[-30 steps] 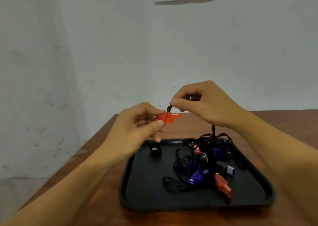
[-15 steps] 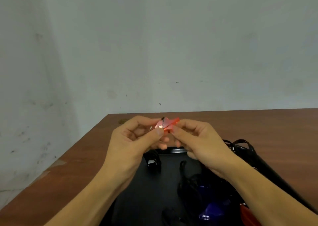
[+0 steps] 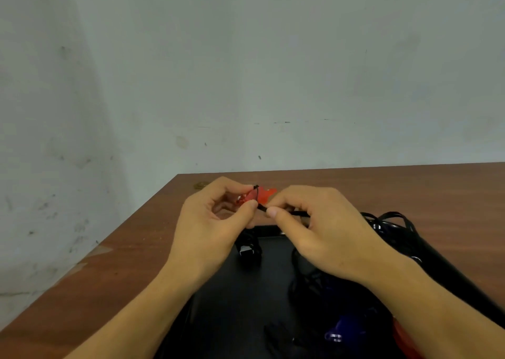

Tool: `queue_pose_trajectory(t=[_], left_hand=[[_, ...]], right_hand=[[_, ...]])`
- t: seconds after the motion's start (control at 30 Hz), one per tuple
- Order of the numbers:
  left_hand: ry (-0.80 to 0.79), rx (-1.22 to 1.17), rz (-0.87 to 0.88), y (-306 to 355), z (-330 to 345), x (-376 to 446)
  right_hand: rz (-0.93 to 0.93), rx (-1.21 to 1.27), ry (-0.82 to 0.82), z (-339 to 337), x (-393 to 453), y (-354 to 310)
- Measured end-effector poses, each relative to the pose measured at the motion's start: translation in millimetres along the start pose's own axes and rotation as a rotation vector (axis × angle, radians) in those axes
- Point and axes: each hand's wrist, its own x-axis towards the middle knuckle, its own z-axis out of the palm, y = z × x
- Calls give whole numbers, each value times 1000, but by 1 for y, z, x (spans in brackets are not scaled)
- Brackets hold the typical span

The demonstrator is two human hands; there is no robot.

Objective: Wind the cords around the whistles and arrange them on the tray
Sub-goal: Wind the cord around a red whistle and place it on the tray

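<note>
At the far left stands a scuffed pale wall (image 3: 82, 99), and the brown wooden table (image 3: 131, 254) runs up to it. Above the table's near half, the left hand (image 3: 210, 227) has its fingers curled round an orange whistle (image 3: 259, 196), pinching it between thumb and forefinger, raised above the far edge of the tray. A black cord (image 3: 262, 207) crosses the whistle's body and runs rightward into the right hand (image 3: 325, 235), whose thumb and forefinger nip it just beside the whistle; the other fingers are curled under.

Beneath the hands lies a black tray (image 3: 232, 304) on the table. On it, near the far rim and below the left hand, sits a black whistle (image 3: 247, 250) with a pale patch on it; no lettering can be read there. Further right, loose black cords (image 3: 388, 222) lie looped over the tray's far right rim. Toward the near right, a blue whistle (image 3: 344, 331) lies on the tray among dark cord, and a red whistle (image 3: 404, 339) shows partly at the bottom edge beside the right forearm. No brand or writing is legible anywhere.
</note>
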Motion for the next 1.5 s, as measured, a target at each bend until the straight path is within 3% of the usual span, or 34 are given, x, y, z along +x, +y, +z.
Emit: queue_pose_trajectory(t=[0.23, 0.5, 0.7, 1.1, 1.5], left_hand=[[-242, -16, 66, 10, 3, -6], [-305, -226, 11, 9, 4, -6], [-367, -363, -23, 11, 5, -9], [-393, -583, -134, 14, 7, -15], [-387, -685, -132, 18, 9, -17]], right_hand=[[52, 260, 152, -11, 0, 7], [126, 466, 171, -16, -1, 5], [319, 819, 23, -16, -1, 4], [408, 961, -59, -11, 0, 3], [441, 1090, -75, -4, 1, -1]])
